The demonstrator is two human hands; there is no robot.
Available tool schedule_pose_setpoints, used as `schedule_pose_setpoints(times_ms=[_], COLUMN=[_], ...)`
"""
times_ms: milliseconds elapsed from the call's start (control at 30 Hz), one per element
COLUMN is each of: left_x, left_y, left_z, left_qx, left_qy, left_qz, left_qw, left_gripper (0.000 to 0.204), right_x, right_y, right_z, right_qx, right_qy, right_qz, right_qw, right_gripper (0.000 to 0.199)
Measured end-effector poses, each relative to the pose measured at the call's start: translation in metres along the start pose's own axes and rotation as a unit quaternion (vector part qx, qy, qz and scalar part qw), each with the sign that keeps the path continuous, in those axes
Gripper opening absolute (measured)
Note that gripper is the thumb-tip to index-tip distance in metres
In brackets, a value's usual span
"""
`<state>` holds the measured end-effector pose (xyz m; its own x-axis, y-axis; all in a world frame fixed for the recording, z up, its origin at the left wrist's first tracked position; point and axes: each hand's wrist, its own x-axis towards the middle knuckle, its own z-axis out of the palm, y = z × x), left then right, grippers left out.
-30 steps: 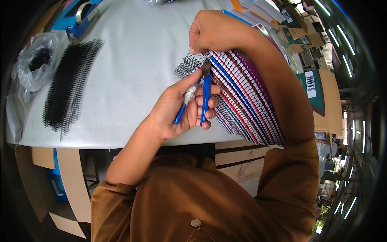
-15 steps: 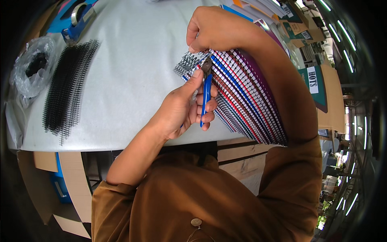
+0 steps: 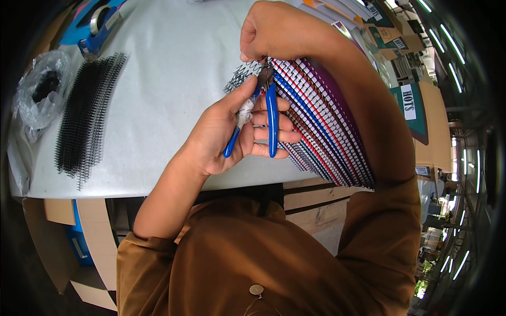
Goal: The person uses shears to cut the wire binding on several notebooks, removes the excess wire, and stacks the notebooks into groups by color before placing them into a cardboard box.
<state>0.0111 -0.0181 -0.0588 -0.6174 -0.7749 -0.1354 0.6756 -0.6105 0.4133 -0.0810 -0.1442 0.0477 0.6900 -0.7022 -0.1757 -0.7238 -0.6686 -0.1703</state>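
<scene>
In the head view, the left hand (image 3: 224, 129) was turned palm up and gripped a pair of blue-handled cutters (image 3: 272, 121), the thumb along one handle and the fingers stretched out behind the other. The handles stood spread apart, and a white wrapping (image 3: 245, 111) covered part of the thumb-side one. The cutters' dark head pointed up to the far end of a wire-bound stack (image 3: 327, 126), which lay on the right part of the bench (image 3: 163, 105), its spines striped red, white and blue beside a purple cover (image 3: 333, 92).

The right hand (image 3: 271, 31) was curled over just above the cutters' head; its fingertips were largely hidden, so whether it gripped any wire could not be told. Zigzag wire ends (image 3: 243, 72) stuck out to the left of the stack, just below that hand.

Well apart on the left lay a bundle of black wire coils (image 3: 87, 116), with a clear plastic bag (image 3: 55, 102) beside it and a blue tape dispenser (image 3: 99, 36) near its far end.
</scene>
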Motion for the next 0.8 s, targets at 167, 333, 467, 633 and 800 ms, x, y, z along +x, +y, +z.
schedule_pose_setpoints(times_ms=[167, 333, 467, 633, 800], left_x=[0.005, 0.002, -0.006, -0.005, 0.000], left_y=[0.002, 0.001, -0.006, 0.000, -0.001], left_z=[-0.015, -0.019, -0.004, 0.003, -0.003], left_qx=[0.006, -0.079, 0.050, 0.069, -0.076], left_qy=[-0.045, -0.099, -0.014, -0.032, -0.089], left_qz=[-0.005, -0.031, 0.015, 0.008, -0.013], left_qw=[0.999, 0.991, 0.999, 0.997, 0.993], left_gripper=[0.057, 0.055, 0.059, 0.068, 0.064], right_x=[-0.006, -0.007, -0.006, -0.006, -0.004], right_y=[-0.007, -0.015, -0.008, -0.009, -0.010], right_z=[-0.008, -0.013, -0.008, -0.006, -0.006], right_qx=[0.058, 0.063, 0.076, 0.045, 0.050], right_qy=[-0.023, -0.060, -0.034, -0.019, -0.027], right_qz=[0.017, 0.049, 0.021, 0.026, 0.027], right_qw=[0.998, 0.995, 0.996, 0.998, 0.998], right_gripper=[0.012, 0.012, 0.012, 0.012, 0.012])
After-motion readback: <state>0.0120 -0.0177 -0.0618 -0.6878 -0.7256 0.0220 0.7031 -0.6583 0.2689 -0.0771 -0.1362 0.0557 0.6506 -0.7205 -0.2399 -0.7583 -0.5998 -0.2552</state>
